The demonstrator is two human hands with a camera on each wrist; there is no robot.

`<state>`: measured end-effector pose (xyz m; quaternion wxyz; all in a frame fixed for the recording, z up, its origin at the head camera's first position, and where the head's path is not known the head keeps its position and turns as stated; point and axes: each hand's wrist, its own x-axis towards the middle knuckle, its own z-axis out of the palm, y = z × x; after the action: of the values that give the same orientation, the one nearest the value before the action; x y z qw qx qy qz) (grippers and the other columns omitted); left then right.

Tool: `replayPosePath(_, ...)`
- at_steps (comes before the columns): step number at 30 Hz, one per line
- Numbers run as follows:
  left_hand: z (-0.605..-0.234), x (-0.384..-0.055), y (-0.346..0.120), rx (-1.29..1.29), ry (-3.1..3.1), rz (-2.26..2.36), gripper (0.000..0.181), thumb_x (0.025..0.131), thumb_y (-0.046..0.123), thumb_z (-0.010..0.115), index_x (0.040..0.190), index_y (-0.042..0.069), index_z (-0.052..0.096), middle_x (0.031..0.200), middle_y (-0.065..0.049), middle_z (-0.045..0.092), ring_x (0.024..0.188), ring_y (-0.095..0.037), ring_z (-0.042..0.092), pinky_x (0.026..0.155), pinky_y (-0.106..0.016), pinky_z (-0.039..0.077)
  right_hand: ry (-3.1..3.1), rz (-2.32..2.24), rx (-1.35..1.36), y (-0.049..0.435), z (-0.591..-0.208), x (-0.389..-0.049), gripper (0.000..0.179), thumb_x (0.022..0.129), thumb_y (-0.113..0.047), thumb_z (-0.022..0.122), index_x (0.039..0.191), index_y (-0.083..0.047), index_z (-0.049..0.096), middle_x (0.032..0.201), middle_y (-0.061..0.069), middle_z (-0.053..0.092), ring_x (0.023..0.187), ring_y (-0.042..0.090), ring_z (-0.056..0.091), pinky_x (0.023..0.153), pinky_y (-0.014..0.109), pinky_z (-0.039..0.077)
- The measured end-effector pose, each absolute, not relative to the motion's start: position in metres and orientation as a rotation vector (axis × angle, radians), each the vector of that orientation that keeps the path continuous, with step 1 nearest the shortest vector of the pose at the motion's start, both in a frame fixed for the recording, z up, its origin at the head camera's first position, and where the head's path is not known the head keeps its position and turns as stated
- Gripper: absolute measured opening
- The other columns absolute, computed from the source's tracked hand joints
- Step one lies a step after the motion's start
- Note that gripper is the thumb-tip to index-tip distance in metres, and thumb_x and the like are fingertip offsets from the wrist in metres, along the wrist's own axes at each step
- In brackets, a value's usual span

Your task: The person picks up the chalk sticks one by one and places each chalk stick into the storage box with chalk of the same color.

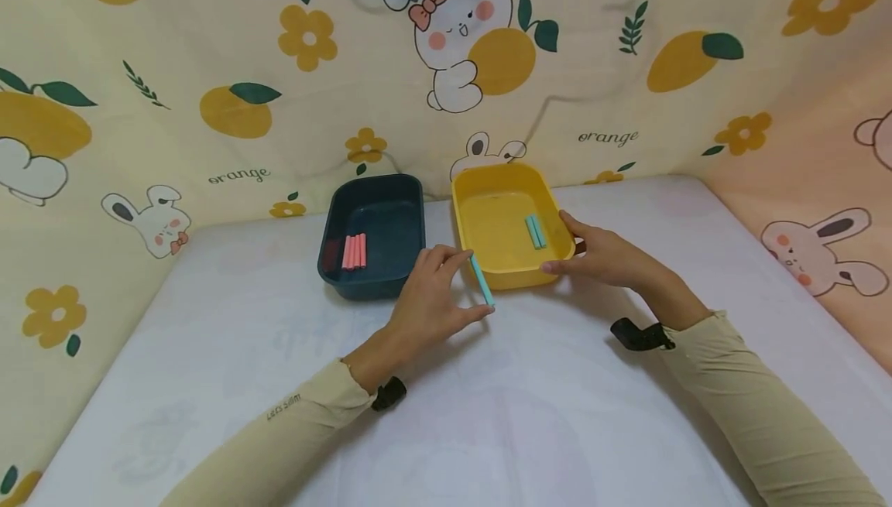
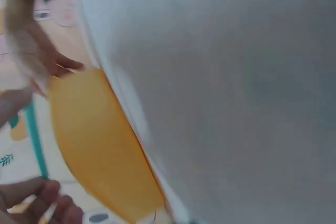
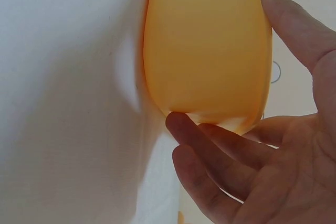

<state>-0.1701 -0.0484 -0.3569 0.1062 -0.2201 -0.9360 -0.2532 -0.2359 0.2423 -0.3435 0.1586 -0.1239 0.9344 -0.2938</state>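
A teal chalk stick (image 1: 482,281) is pinched endwise by my left hand (image 1: 430,302), thumb at its lower end and fingers at its upper end. It hangs tilted over the front left corner of the yellow bin (image 1: 512,276). My right hand (image 1: 606,258) grips that bin at its front right corner, with the thumb (image 3: 294,22) at the rim and the fingers (image 3: 210,156) against the outer wall. Two more teal chalk sticks (image 1: 536,232) lie side by side inside the yellow bin.
Left of the yellow bin stands a dark blue bin (image 1: 372,289) holding several pink chalk sticks (image 1: 354,251). Both bins sit on a white-covered table (image 1: 488,429), close to a printed cloth backdrop (image 1: 592,104) that rises behind them and along the sides.
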Motion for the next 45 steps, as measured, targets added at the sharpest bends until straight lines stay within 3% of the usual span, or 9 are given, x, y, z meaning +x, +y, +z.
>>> replayPosePath(8,-0.356,-0.19,-0.071,-0.756,-2.671,-0.397,0.084,0.074,0.044,0.086,0.142,0.008,0.052,0.13,-0.007,0.052,0.119,-0.022,0.046,0.104,-0.036,0.049,2.652,-0.87,-0.35,0.237,-0.345,-0.236,0.117,0.081,-0.063,0.071,0.161,-0.013,0.0,0.15,0.019,0.042,0.132,0.037,0.047,0.109,0.056,0.042)
replayPosePath(13,-0.359,-0.196,-0.075,-0.848,-2.531,-0.408,0.085,0.074,0.042,0.087,0.141,0.004,0.052,0.129,-0.009,0.053,0.121,-0.024,0.047,0.106,-0.036,0.048,2.666,-0.846,-0.352,0.238,-0.343,-0.237,0.117,0.081,-0.065,0.07,0.161,-0.014,0.0,0.151,0.019,0.043,0.131,0.036,0.047,0.11,0.058,0.04)
replayPosePath(19,-0.364,-0.186,-0.06,-0.869,-2.584,-0.613,0.086,0.074,0.045,0.087,0.142,0.005,0.052,0.129,-0.009,0.053,0.122,-0.023,0.047,0.106,-0.037,0.048,2.68,-0.818,-0.344,0.239,-0.34,-0.238,0.118,0.081,-0.066,0.069,0.161,-0.013,0.0,0.15,0.02,0.043,0.132,0.037,0.047,0.109,0.058,0.041)
replayPosePath(26,-0.369,-0.182,-0.037,-0.829,-2.578,-0.535,0.086,0.077,0.049,0.083,0.143,0.005,0.05,0.131,-0.01,0.054,0.121,-0.024,0.047,0.107,-0.038,0.046,2.687,-0.821,-0.345,0.24,-0.34,-0.237,0.117,0.082,-0.065,0.069,0.161,-0.012,0.001,0.148,0.02,0.044,0.131,0.037,0.047,0.109,0.058,0.041)
replayPosePath(45,-0.375,-0.21,-0.013,-0.824,-2.447,-0.454,0.081,0.082,0.053,0.076,0.141,0.003,0.051,0.129,-0.011,0.053,0.119,-0.026,0.047,0.1,-0.039,0.044,2.672,-0.86,-0.352,0.243,-0.345,-0.236,0.114,0.084,-0.063,0.069,0.161,-0.012,0.001,0.15,0.019,0.044,0.13,0.036,0.049,0.109,0.058,0.041)
